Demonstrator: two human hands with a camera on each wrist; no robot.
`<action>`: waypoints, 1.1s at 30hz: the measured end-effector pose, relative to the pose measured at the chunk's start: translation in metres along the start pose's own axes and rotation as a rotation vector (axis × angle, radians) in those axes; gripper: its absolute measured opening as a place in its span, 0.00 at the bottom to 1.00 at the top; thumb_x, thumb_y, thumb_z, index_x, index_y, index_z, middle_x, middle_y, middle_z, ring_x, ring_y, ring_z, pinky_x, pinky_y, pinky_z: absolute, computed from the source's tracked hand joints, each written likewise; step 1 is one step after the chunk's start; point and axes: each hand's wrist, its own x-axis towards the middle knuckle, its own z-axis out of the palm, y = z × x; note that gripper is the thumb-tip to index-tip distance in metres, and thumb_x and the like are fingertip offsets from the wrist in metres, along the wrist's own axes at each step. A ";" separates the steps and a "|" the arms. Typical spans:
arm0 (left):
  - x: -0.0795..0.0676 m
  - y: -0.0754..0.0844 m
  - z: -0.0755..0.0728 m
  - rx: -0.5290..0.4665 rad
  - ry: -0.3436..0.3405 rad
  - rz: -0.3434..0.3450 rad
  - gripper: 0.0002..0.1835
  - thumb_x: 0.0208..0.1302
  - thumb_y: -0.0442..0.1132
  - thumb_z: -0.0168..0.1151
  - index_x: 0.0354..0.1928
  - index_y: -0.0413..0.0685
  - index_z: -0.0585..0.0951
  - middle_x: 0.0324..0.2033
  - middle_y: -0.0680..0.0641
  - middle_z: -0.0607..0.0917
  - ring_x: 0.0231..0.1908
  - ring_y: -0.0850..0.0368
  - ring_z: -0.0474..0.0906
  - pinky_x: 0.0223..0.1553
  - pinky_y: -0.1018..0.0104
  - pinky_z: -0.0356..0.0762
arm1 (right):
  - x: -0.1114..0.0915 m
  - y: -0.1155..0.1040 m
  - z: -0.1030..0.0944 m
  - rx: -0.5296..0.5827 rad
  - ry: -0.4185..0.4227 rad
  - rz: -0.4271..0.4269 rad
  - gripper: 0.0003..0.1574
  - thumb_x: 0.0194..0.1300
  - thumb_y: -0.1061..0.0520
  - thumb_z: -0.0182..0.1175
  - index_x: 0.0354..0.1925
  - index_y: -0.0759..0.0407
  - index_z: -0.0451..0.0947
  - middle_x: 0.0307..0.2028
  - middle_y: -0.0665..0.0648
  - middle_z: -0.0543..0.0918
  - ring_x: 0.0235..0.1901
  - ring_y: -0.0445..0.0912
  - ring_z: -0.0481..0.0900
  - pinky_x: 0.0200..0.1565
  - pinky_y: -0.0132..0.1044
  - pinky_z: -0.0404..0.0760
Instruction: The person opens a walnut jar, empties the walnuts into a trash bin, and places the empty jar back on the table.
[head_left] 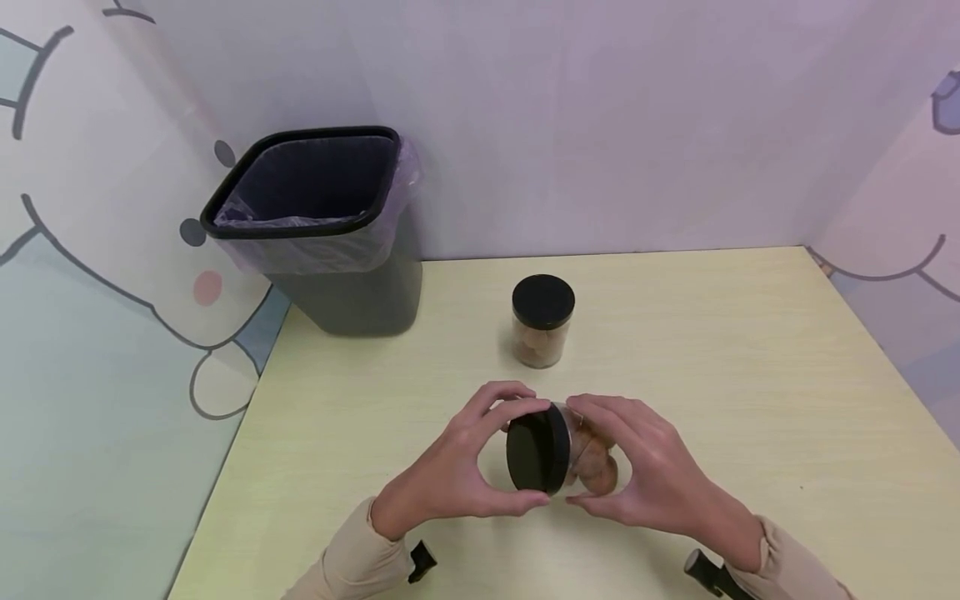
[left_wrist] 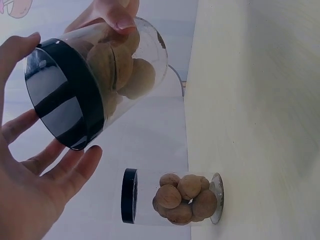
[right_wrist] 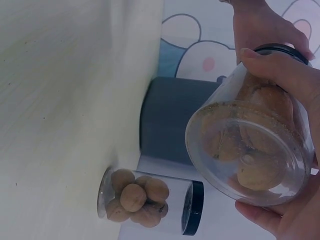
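Jar (head_left: 592,450) hung inside the surface (head_left: 712,350)'s far edge
Left hand (head_left: 461,458) curled round lid (head_left: 538,450), right hand (head_left: 662,467) round body (right_wrist: 245,155) (best kept steady).

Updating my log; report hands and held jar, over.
Left hand gripping lid, right hand gripping jar. Jar sideways, lid on. Second jar beyond, not blocking.

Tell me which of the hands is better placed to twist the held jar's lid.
Left, probably: the left hand grips the black lid, while the right hand holds the clear jar and could steady it.
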 end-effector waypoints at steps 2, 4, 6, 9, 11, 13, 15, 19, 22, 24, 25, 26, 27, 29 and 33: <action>0.000 0.001 0.000 0.002 0.009 -0.011 0.43 0.43 0.47 0.77 0.64 0.52 0.68 0.58 0.48 0.67 0.55 0.55 0.69 0.47 0.63 0.75 | 0.000 0.000 0.001 -0.003 0.006 -0.008 0.60 0.25 0.41 0.80 0.57 0.64 0.73 0.52 0.57 0.78 0.48 0.49 0.76 0.55 0.28 0.65; 0.000 0.002 0.001 0.007 0.015 -0.024 0.42 0.44 0.48 0.76 0.64 0.53 0.68 0.57 0.49 0.67 0.53 0.55 0.70 0.44 0.66 0.76 | -0.001 0.000 0.001 -0.007 0.011 -0.013 0.59 0.25 0.41 0.80 0.57 0.64 0.73 0.52 0.57 0.79 0.48 0.49 0.76 0.55 0.28 0.66; 0.000 0.003 0.001 0.013 0.018 -0.041 0.42 0.45 0.50 0.75 0.63 0.55 0.68 0.57 0.50 0.67 0.52 0.54 0.71 0.43 0.67 0.76 | -0.001 0.000 0.002 -0.011 0.013 -0.014 0.59 0.25 0.41 0.80 0.57 0.64 0.73 0.52 0.57 0.79 0.47 0.49 0.76 0.55 0.28 0.66; -0.001 0.005 0.001 0.030 0.021 -0.067 0.41 0.46 0.52 0.74 0.64 0.56 0.68 0.57 0.52 0.68 0.51 0.56 0.71 0.43 0.67 0.75 | -0.001 0.000 0.002 -0.012 0.018 -0.017 0.59 0.25 0.41 0.80 0.57 0.64 0.74 0.52 0.57 0.79 0.47 0.49 0.76 0.55 0.28 0.66; -0.002 0.006 0.001 0.045 0.022 -0.082 0.41 0.46 0.53 0.73 0.64 0.58 0.67 0.57 0.53 0.67 0.51 0.57 0.71 0.43 0.67 0.75 | -0.001 0.000 0.002 -0.010 0.020 -0.017 0.60 0.24 0.41 0.81 0.57 0.64 0.74 0.52 0.57 0.79 0.47 0.49 0.77 0.55 0.28 0.65; -0.002 0.007 0.000 0.057 0.017 -0.086 0.42 0.46 0.54 0.73 0.64 0.58 0.67 0.58 0.54 0.67 0.53 0.58 0.70 0.46 0.67 0.74 | -0.001 0.000 0.002 -0.004 0.023 -0.015 0.60 0.23 0.42 0.81 0.57 0.65 0.74 0.51 0.57 0.79 0.47 0.49 0.77 0.55 0.28 0.65; -0.002 0.009 -0.001 0.062 0.007 -0.079 0.42 0.46 0.53 0.73 0.65 0.57 0.66 0.59 0.53 0.66 0.55 0.59 0.68 0.50 0.64 0.73 | -0.001 0.000 0.002 0.002 0.024 -0.011 0.60 0.23 0.42 0.81 0.57 0.65 0.74 0.51 0.57 0.79 0.47 0.49 0.77 0.55 0.28 0.65; -0.001 0.012 -0.004 0.063 -0.033 -0.058 0.44 0.46 0.52 0.74 0.66 0.56 0.64 0.63 0.52 0.63 0.61 0.58 0.63 0.57 0.60 0.68 | -0.001 0.000 0.002 0.014 0.025 -0.004 0.59 0.24 0.42 0.81 0.57 0.64 0.74 0.52 0.57 0.79 0.47 0.48 0.77 0.55 0.28 0.66; -0.001 0.013 -0.008 0.074 -0.059 -0.027 0.44 0.46 0.50 0.74 0.66 0.56 0.64 0.65 0.51 0.61 0.63 0.56 0.61 0.58 0.60 0.68 | -0.001 0.000 0.002 0.019 0.024 0.000 0.59 0.25 0.41 0.81 0.57 0.64 0.74 0.52 0.56 0.79 0.47 0.48 0.77 0.55 0.28 0.66; -0.001 0.014 -0.009 0.086 -0.071 0.008 0.43 0.47 0.48 0.74 0.66 0.56 0.65 0.66 0.50 0.61 0.63 0.54 0.60 0.58 0.59 0.67 | -0.002 0.000 0.001 0.021 0.021 0.004 0.59 0.25 0.41 0.81 0.57 0.64 0.74 0.52 0.56 0.79 0.47 0.48 0.77 0.55 0.27 0.66; -0.001 0.014 -0.010 0.087 -0.076 0.024 0.42 0.47 0.47 0.74 0.66 0.55 0.65 0.67 0.49 0.60 0.64 0.54 0.59 0.58 0.59 0.67 | -0.002 0.000 0.001 0.021 0.019 0.006 0.59 0.25 0.41 0.81 0.57 0.64 0.74 0.51 0.56 0.79 0.47 0.48 0.77 0.54 0.27 0.66; -0.001 0.015 -0.010 0.089 -0.082 0.038 0.42 0.47 0.45 0.74 0.65 0.55 0.65 0.67 0.48 0.60 0.64 0.53 0.59 0.59 0.60 0.66 | -0.002 0.000 0.001 0.022 0.018 0.009 0.59 0.25 0.41 0.81 0.57 0.63 0.74 0.51 0.55 0.79 0.46 0.47 0.77 0.54 0.27 0.66; 0.000 0.015 -0.010 0.089 -0.090 0.048 0.42 0.47 0.44 0.74 0.65 0.55 0.65 0.67 0.48 0.59 0.64 0.53 0.59 0.59 0.60 0.66 | -0.002 0.000 0.001 0.024 0.016 0.011 0.59 0.25 0.41 0.81 0.57 0.63 0.74 0.51 0.55 0.79 0.46 0.47 0.77 0.54 0.27 0.66; 0.000 0.015 -0.011 0.089 -0.106 0.070 0.41 0.47 0.41 0.73 0.65 0.54 0.65 0.68 0.47 0.58 0.66 0.52 0.57 0.59 0.61 0.66 | -0.002 0.000 0.001 0.025 0.013 0.016 0.59 0.25 0.41 0.81 0.57 0.63 0.74 0.52 0.55 0.79 0.47 0.47 0.77 0.54 0.27 0.66; 0.001 0.015 -0.011 0.095 -0.130 0.114 0.42 0.46 0.36 0.73 0.65 0.53 0.65 0.68 0.46 0.58 0.67 0.51 0.55 0.60 0.61 0.66 | -0.002 0.000 0.002 0.032 0.012 0.018 0.59 0.25 0.41 0.81 0.57 0.63 0.73 0.51 0.55 0.79 0.46 0.47 0.77 0.53 0.27 0.67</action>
